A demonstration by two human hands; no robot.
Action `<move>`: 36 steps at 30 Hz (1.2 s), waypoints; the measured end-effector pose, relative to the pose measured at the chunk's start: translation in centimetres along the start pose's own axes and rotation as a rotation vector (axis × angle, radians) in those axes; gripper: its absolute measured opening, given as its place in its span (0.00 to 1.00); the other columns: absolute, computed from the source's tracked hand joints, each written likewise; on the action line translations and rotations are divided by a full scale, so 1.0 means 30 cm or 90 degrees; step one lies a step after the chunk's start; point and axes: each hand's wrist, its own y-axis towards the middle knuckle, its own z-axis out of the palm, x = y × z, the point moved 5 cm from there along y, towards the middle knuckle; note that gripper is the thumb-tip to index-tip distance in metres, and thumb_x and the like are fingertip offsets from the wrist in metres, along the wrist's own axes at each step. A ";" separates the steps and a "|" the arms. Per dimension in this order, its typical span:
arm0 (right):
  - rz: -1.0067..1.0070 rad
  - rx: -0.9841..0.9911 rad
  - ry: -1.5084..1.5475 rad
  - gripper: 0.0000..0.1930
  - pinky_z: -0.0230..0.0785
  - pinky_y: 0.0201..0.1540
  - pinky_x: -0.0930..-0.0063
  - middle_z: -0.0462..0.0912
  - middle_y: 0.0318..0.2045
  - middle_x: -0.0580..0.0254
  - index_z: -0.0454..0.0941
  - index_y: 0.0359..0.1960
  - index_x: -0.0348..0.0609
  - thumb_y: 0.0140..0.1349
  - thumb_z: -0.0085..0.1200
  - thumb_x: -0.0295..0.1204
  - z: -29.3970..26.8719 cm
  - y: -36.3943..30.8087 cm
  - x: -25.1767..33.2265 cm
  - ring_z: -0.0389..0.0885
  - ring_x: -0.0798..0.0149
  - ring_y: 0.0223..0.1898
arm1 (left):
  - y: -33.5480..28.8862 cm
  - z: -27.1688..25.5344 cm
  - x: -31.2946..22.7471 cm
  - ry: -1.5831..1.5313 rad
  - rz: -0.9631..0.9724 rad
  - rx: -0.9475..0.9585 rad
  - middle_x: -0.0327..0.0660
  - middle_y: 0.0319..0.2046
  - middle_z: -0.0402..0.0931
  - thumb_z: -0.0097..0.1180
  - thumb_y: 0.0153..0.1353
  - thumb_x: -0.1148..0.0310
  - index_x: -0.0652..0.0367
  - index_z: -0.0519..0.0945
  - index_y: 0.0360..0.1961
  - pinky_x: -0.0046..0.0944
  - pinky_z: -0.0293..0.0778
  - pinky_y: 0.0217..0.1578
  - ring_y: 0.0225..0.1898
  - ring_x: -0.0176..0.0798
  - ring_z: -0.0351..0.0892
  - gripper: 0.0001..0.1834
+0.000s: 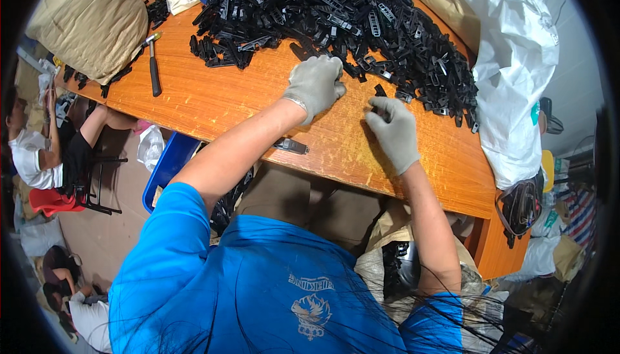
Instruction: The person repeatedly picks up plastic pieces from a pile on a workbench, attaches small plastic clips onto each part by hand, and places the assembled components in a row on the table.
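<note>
Head view shows me 2 gloved hands working at the near edge of a heap of black plastic clips point(361, 18) on an orange table point(213, 102). My left hand point(315, 85) is curled into a loose fist, touching the clips at the heap's rim; whether it grips one I cannot tell. My right hand point(394, 131) lies just beside it, fingers pinched on 1 small black clip point(380, 91). The heap spreads beyond both hands. A hammer point(154, 63) lies well apart on the left, a white sack point(516, 63) on the right.
</note>
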 end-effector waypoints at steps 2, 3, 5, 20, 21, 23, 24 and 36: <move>-0.014 -0.023 0.104 0.11 0.80 0.50 0.59 0.87 0.37 0.51 0.91 0.44 0.41 0.61 0.70 0.30 0.019 -0.049 0.024 0.88 0.51 0.44 | -0.016 0.014 0.039 -0.050 -0.019 0.020 0.50 0.44 0.87 0.74 0.63 0.58 0.60 0.84 0.52 0.55 0.81 0.53 0.50 0.57 0.87 0.23; -0.011 -0.023 0.104 0.11 0.80 0.50 0.59 0.87 0.37 0.51 0.91 0.44 0.41 0.61 0.70 0.30 0.009 -0.067 0.024 0.88 0.51 0.44 | -0.037 0.012 0.056 -0.050 -0.019 0.023 0.50 0.44 0.87 0.74 0.63 0.58 0.60 0.84 0.52 0.55 0.81 0.53 0.50 0.57 0.87 0.23; -0.090 0.018 -0.122 0.10 0.80 0.48 0.56 0.87 0.37 0.54 0.91 0.42 0.45 0.61 0.71 0.33 -0.003 -0.089 0.039 0.87 0.50 0.43 | -0.101 0.011 0.085 -0.310 0.012 0.101 0.50 0.42 0.86 0.75 0.63 0.59 0.60 0.85 0.52 0.56 0.81 0.51 0.47 0.57 0.87 0.22; -0.117 0.105 -0.188 0.09 0.80 0.46 0.53 0.84 0.41 0.57 0.93 0.43 0.54 0.63 0.71 0.36 0.116 0.056 0.143 0.86 0.49 0.43 | -0.206 -0.001 0.159 -0.125 0.166 -0.076 0.41 0.39 0.83 0.73 0.61 0.64 0.50 0.91 0.41 0.52 0.78 0.49 0.45 0.52 0.81 0.08; -0.110 0.118 -0.184 0.09 0.79 0.46 0.53 0.83 0.40 0.57 0.93 0.43 0.54 0.63 0.71 0.36 0.124 0.059 0.137 0.86 0.49 0.43 | -0.209 0.005 0.164 -0.133 0.158 -0.063 0.41 0.39 0.83 0.73 0.61 0.64 0.50 0.91 0.40 0.52 0.78 0.49 0.45 0.52 0.81 0.08; -0.127 0.129 -0.177 0.08 0.79 0.45 0.53 0.83 0.39 0.57 0.93 0.42 0.54 0.63 0.71 0.36 0.133 0.069 0.131 0.86 0.49 0.43 | -0.212 0.007 0.187 -0.122 0.159 -0.081 0.41 0.39 0.83 0.73 0.61 0.63 0.50 0.91 0.39 0.52 0.77 0.48 0.45 0.52 0.81 0.07; -0.140 0.133 -0.173 0.08 0.79 0.45 0.53 0.83 0.39 0.58 0.93 0.42 0.54 0.62 0.71 0.36 0.133 0.067 0.128 0.86 0.49 0.43 | -0.215 0.005 0.185 -0.112 0.169 -0.099 0.40 0.38 0.83 0.73 0.61 0.63 0.50 0.91 0.38 0.52 0.77 0.48 0.45 0.52 0.82 0.07; -0.202 0.216 -0.159 0.09 0.80 0.49 0.53 0.86 0.41 0.56 0.94 0.41 0.55 0.63 0.71 0.40 0.134 0.035 0.156 0.87 0.48 0.47 | -0.219 -0.021 0.181 -0.202 0.268 0.129 0.45 0.42 0.86 0.72 0.64 0.64 0.54 0.91 0.48 0.47 0.79 0.53 0.48 0.52 0.85 0.13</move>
